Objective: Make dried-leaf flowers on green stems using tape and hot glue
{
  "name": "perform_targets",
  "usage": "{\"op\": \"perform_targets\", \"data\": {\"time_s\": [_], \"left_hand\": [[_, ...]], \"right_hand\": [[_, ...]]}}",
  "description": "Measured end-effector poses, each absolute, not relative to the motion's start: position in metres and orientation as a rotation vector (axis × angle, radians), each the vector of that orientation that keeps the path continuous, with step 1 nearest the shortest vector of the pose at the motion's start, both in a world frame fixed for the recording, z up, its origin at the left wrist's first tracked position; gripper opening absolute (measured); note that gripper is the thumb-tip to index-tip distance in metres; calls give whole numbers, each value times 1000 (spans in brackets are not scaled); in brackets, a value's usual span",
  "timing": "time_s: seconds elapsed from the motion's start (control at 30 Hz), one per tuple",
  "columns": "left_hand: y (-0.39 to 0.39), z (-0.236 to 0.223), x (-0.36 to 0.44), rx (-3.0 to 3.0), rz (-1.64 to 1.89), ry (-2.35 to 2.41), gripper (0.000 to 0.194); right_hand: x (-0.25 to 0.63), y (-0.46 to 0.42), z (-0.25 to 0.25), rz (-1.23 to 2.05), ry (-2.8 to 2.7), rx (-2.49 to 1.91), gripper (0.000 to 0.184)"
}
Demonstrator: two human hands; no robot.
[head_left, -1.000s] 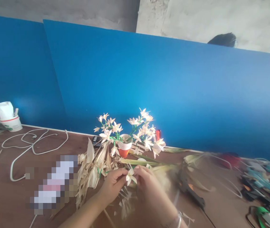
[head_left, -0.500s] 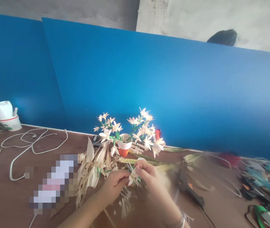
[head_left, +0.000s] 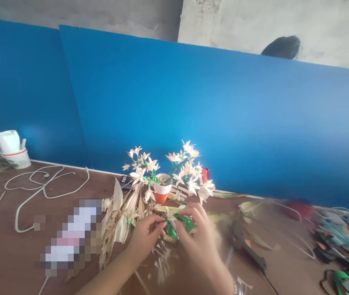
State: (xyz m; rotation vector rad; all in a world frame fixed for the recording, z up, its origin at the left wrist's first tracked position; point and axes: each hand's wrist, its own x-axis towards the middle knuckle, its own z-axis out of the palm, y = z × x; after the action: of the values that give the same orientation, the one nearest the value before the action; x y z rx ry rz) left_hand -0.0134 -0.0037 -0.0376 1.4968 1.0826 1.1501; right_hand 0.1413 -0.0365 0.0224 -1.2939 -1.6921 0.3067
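Observation:
Between my two hands, above the table, is a pale flower with narrow pointed petals, made of dried husk or leaf. My left hand is closed in a pinch at its left side, on the flower's base or stem. My right hand has its fingers bent round glossy green tape, which reaches the flower's base. Just beyond, a paper cup, white above and orange-red below, bears sprays of similar flowers on green stems. Dried husks lie left of my hands.
A black glue gun with a cord lies to the right. White cables and a white tub are at the left. Tangled tools and cords cover the far right. A blue partition stands behind, with a person's head beyond it.
My right hand has turned and lifted slightly, and the green tape now shows under its fingers. The flower has swung from facing me to pointing upward. My left hand stays beside it.

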Motion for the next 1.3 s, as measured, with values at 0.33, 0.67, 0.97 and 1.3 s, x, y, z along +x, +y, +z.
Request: {"op": "perform_targets", "data": {"time_s": [0.33, 0.67, 0.97, 1.3], "left_hand": [[-5, -40, -11, 1434, 1164, 1079, 15], [-6, -34, -9, 1312, 1189, 1069, 18], [-3, -38, -11, 1331, 1195, 990, 19], [-10, -35, -12, 1479, 1215, 964, 24]], "right_hand": [[134, -34, 3, -220, -1854, -1282, 10], [120, -38, -15, -325, -1818, -1316, 8], [122, -40, -15, -275, -1832, -1243, 7], [137, -23, -9, 739, -1465, -1298, 15]]}}
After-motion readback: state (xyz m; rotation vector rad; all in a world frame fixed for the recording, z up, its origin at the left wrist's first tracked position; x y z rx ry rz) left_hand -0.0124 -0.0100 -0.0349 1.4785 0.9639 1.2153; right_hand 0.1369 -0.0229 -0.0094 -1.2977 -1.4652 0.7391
